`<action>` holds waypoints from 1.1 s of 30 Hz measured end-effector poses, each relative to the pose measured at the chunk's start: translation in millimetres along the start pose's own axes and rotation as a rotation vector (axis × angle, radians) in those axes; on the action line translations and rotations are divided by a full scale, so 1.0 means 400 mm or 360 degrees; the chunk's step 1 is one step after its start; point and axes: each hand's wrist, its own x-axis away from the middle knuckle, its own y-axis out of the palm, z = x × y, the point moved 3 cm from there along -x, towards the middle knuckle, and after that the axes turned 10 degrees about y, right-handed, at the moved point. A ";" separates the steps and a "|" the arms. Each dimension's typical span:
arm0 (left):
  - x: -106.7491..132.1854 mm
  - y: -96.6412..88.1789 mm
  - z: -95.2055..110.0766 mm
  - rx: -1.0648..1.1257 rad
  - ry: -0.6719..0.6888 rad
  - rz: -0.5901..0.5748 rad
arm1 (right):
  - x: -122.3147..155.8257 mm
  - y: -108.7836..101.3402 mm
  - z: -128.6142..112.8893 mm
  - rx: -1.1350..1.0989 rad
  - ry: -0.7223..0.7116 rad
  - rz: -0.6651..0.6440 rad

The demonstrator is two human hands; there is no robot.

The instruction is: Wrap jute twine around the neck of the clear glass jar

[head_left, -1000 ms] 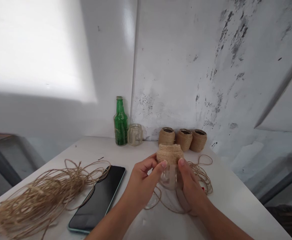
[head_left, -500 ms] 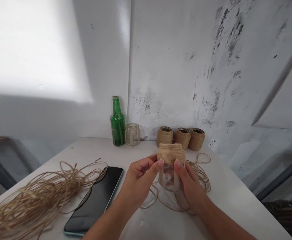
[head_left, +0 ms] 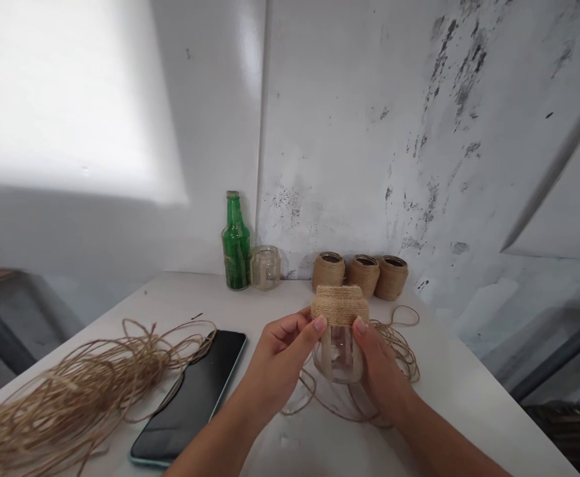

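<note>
Between my hands is a clear glass jar (head_left: 340,354), upright, with jute twine (head_left: 340,306) wound round its neck and shoulder. The lower part of the glass is bare. My left hand (head_left: 290,348) grips the jar's left side, thumb just under the lowest turns of twine. On the right side, my right hand (head_left: 382,364) is closed round the jar with its thumb on the glass at the twine's edge. Most of the fingers behind the jar are hidden. A loose coil of twine (head_left: 402,348) lies on the table beyond my right hand, with a strand looping below the jar.
A tangled twine bundle (head_left: 81,391) lies at the left, partly over a phone (head_left: 195,397). Along the wall stand a green bottle (head_left: 236,255), a bare glass jar (head_left: 266,268) and three twine-covered jars (head_left: 364,275). The white table (head_left: 473,411) has its right edge near my arm.
My right thumb has shifted slightly right along the twine's lower edge. Both hands still hold the jar, and the view has moved very slightly.
</note>
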 end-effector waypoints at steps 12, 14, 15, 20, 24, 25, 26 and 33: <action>0.006 0.000 -0.013 -0.0434 0.0300 -0.0068 | -0.002 0.000 0.027 0.0133 -0.0045 0.0016; 0.005 -0.004 -0.008 -0.0399 0.0281 -0.0052 | 0.003 0.001 0.020 0.0088 -0.0011 0.0025; 0.004 -0.006 -0.007 -0.0375 0.0266 -0.0039 | 0.005 0.002 0.015 0.0055 0.0019 0.0032; -0.003 -0.014 -0.009 -0.0292 0.0234 0.0018 | 0.008 0.004 0.002 -0.0029 0.0034 0.0038; -0.005 -0.019 -0.012 -0.0256 0.0168 0.0055 | 0.009 0.001 0.006 -0.0077 0.0061 0.0055; -0.005 -0.021 -0.013 -0.0262 0.0144 0.0077 | 0.009 0.001 0.008 -0.0129 0.0080 0.0051; -0.005 -0.024 -0.014 -0.0276 0.0125 0.0100 | 0.009 0.000 0.012 -0.0180 0.0103 0.0048; -0.004 -0.015 -0.004 -0.0192 0.0068 0.0072 | 0.000 0.000 0.033 -0.0255 0.0172 -0.0080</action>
